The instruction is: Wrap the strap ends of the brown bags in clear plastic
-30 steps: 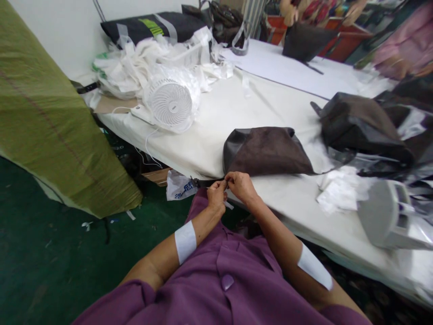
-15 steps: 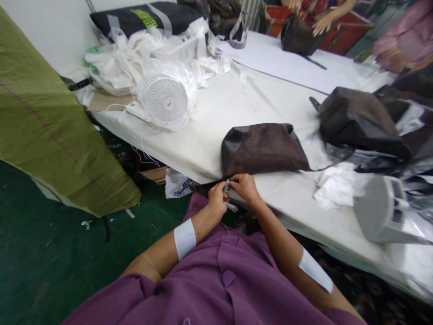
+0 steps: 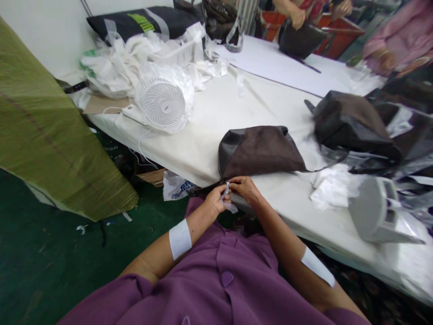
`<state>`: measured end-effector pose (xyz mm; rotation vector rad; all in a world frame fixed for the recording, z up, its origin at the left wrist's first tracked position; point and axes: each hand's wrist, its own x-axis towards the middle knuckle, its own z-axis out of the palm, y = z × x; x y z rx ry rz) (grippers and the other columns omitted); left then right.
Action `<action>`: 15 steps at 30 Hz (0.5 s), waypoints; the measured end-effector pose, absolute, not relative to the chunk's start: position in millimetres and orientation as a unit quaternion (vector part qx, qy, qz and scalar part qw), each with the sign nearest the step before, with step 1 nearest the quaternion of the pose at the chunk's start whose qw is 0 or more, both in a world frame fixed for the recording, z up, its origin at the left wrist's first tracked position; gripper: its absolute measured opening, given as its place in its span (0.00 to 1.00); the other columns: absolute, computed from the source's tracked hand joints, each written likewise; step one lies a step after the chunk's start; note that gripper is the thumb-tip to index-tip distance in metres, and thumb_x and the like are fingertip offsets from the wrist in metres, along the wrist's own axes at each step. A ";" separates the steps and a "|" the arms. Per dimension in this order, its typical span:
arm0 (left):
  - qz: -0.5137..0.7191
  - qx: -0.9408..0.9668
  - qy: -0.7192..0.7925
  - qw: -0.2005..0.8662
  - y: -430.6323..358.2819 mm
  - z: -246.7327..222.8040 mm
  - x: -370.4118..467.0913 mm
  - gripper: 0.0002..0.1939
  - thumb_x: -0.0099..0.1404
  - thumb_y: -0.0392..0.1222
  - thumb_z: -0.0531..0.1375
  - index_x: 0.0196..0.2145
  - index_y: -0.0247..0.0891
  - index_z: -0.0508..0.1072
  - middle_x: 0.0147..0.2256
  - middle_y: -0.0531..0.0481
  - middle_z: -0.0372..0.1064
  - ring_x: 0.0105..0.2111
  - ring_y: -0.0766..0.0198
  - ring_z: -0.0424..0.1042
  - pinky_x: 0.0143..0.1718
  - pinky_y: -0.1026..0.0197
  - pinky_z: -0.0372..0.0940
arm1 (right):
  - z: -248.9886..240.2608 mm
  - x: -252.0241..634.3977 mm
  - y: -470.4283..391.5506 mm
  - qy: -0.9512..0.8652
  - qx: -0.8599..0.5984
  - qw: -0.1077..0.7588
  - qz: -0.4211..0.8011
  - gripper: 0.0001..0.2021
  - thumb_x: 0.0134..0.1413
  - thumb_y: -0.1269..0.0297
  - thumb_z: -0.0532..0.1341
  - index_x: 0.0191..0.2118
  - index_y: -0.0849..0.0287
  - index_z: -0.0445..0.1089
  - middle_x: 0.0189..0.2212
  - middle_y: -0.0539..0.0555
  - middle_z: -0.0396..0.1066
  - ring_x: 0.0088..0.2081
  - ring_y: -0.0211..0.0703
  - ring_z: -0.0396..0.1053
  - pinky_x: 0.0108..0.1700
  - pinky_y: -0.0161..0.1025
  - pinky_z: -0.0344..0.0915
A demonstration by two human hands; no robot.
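A dark brown bag (image 3: 262,151) with a black corner lies on its side near the table's front edge. Its thin dark strap (image 3: 211,186) runs to the left along that edge, just behind my hands. My left hand (image 3: 217,198) is closed around a narrow, whitish translucent strip (image 3: 226,195), whose loose end hangs below the fingers. With its fingertips pinched, my right hand (image 3: 246,188) meets the upper end of the same strip close to the bag's lower left corner. Whether the fingers also grip the strap is hidden.
On the white-covered table (image 3: 206,140) a bagged white fan (image 3: 164,104) stands left, by crumpled white wrapping (image 3: 131,58). More dark bags (image 3: 352,119) and a grey tape dispenser-like object (image 3: 370,210) lie right. Across the table, a co-worker's hand (image 3: 297,18) touches another bag (image 3: 299,38).
My hands stay together near the bag's corner, and more of the whitish strip shows across my left fingers. The co-worker's hand has moved off the right side of the far bag.
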<state>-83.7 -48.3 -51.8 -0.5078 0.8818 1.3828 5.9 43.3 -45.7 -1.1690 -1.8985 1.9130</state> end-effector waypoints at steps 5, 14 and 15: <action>0.643 -0.185 0.426 0.610 -49.9 -54.0 -80.4 0.08 0.53 0.35 0.64 0.29 0.35 0.66 0.18 0.58 0.59 0.13 0.76 0.54 0.13 0.72 0.49 | -42.8 4.9 45.8 -0.690 -0.402 0.083 0.596 0.07 0.40 0.64 0.61 0.25 0.63 0.72 0.17 0.49 0.69 0.19 0.32 0.60 0.21 0.30 0.54; 0.676 -0.086 0.452 0.576 -60.2 -52.0 -78.1 0.19 0.44 0.45 0.70 0.29 0.35 0.67 0.22 0.56 0.61 0.15 0.77 0.54 0.13 0.73 0.46 | -38.6 7.0 50.6 -0.760 -0.414 0.063 0.497 0.09 0.43 0.62 0.60 0.24 0.62 0.73 0.16 0.48 0.68 0.20 0.33 0.60 0.21 0.30 0.52; 0.679 -0.081 0.460 0.567 -60.3 -51.9 -77.3 0.19 0.43 0.45 0.70 0.28 0.34 0.67 0.22 0.56 0.61 0.15 0.78 0.54 0.13 0.73 0.45 | -38.4 7.0 51.0 -0.766 -0.410 0.065 0.491 0.09 0.43 0.62 0.60 0.24 0.62 0.73 0.17 0.49 0.68 0.20 0.33 0.61 0.22 0.30 0.53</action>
